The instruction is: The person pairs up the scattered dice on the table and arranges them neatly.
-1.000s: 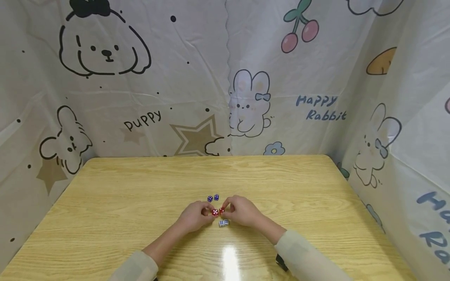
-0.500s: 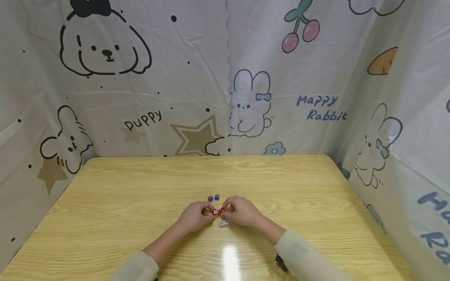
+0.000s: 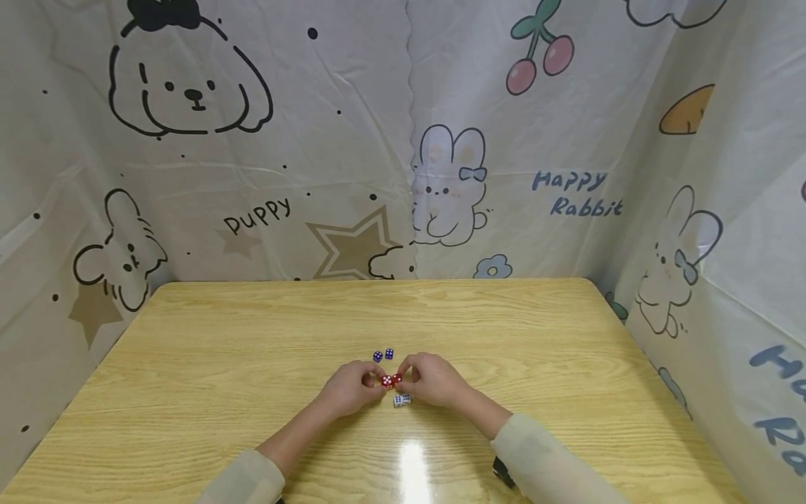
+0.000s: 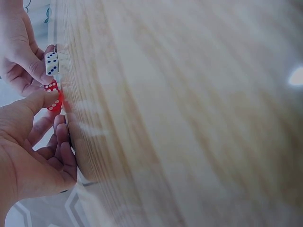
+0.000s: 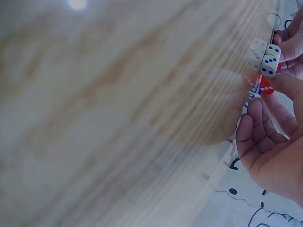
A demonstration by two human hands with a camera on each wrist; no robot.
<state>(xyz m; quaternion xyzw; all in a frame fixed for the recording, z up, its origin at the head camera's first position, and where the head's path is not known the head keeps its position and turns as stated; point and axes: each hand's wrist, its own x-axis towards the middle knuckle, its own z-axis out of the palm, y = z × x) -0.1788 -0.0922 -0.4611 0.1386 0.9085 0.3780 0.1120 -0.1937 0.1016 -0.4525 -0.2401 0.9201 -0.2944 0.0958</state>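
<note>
In the head view my left hand (image 3: 348, 387) pinches a red die (image 3: 387, 381) with white pips between thumb and forefinger. Opposite it, my right hand (image 3: 434, 380) pinches a second red die (image 3: 397, 379), and the two dice stand side by side on the table. Just nearer to me lies a pair of white dice (image 3: 401, 400) with blue pips, set against each other. The right wrist view shows these white dice (image 5: 270, 64) in front of a red die (image 5: 266, 86), partly hidden by fingers. Beyond the hands sit two blue dice, one left (image 3: 378, 356) and one right (image 3: 389, 354), slightly apart.
A light wooden table (image 3: 252, 322) carries everything. Behind it and along both sides hangs a pale curtain (image 3: 352, 161) printed with cartoon animals. A light glare (image 3: 413, 462) shows on the tabletop near the front.
The small gap between the two red dice has closed as the hands brought them together. The white and blue dice stay in place.
</note>
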